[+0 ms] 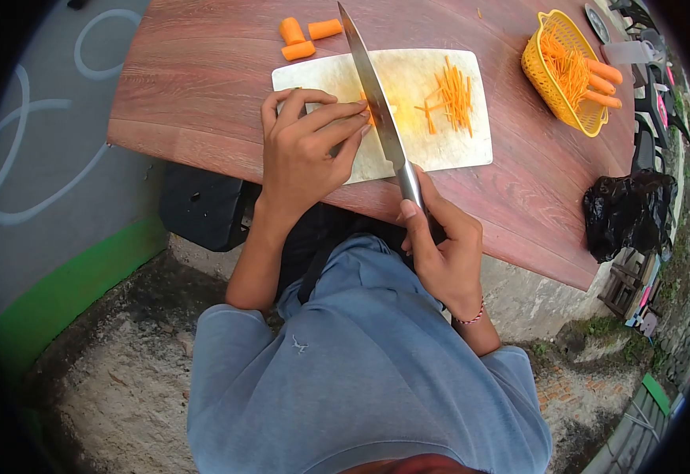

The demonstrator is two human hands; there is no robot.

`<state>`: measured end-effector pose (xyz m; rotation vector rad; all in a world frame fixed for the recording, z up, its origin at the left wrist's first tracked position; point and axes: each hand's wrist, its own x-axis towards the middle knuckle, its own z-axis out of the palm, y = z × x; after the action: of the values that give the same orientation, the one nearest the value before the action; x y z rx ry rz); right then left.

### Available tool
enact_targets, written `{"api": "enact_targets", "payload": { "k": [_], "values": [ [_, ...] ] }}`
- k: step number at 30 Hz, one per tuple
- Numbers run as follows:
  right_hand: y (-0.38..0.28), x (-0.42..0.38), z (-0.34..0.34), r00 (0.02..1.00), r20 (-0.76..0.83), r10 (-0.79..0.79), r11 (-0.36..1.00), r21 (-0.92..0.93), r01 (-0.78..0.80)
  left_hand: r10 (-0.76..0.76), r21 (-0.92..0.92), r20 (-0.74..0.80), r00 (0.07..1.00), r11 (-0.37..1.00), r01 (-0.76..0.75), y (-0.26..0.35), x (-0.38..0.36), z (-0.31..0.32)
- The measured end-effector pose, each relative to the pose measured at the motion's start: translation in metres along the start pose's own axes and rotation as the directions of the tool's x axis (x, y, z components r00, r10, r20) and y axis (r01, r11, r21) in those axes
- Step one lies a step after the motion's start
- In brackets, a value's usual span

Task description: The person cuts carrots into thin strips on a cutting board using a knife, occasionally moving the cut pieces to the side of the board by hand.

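Note:
My right hand is wrapped round the handle of a large kitchen knife, its blade pointing away from me across the white cutting board. Left of the blade, my left hand is closed, fingertips pressed down on a piece of carrot. Most of that piece is hidden by the fingers and the blade. On the board's right side lies a small pile of thin carrot strips. Three peeled carrot chunks rest on the table just beyond the board's far left corner.
A yellow plastic basket with carrot shreds and several whole carrots stands on the reddish wooden table at the right. A black plastic bag is at the table's right edge. Behind the basket is a clear plastic container.

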<state>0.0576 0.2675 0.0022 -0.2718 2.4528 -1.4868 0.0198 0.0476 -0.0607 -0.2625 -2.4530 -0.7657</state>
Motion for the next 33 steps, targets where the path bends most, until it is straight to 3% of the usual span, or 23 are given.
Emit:
{"api": "enact_targets", "payload": {
  "k": [14,19,23,25,33],
  "values": [
    [-0.004,-0.004,0.009,1.0,-0.006,-0.029,0.996,-0.09,0.029,-0.027,0.007,-0.002,1.0,1.0,0.027,0.0,0.0,0.003],
    [-0.008,0.006,0.027,0.968,-0.068,-0.24,0.91,-0.364,0.2,-0.011,-0.007,-0.022,1.0,1.0,0.011,-0.001,0.001,0.004],
    [-0.013,0.029,0.025,0.978,-0.078,-0.193,0.922,-0.356,0.154,-0.008,-0.007,-0.014,1.0,1.0,0.007,-0.002,0.001,0.002],
    [-0.011,0.037,0.02,0.985,-0.068,-0.156,0.956,-0.26,0.134,0.006,-0.021,-0.017,1.0,1.0,-0.006,0.0,0.003,-0.001],
    [0.0,0.044,-0.009,0.98,-0.158,-0.122,0.977,-0.19,0.091,0.045,0.095,0.093,0.995,0.994,-0.053,0.024,0.002,-0.003]
  ]
}}
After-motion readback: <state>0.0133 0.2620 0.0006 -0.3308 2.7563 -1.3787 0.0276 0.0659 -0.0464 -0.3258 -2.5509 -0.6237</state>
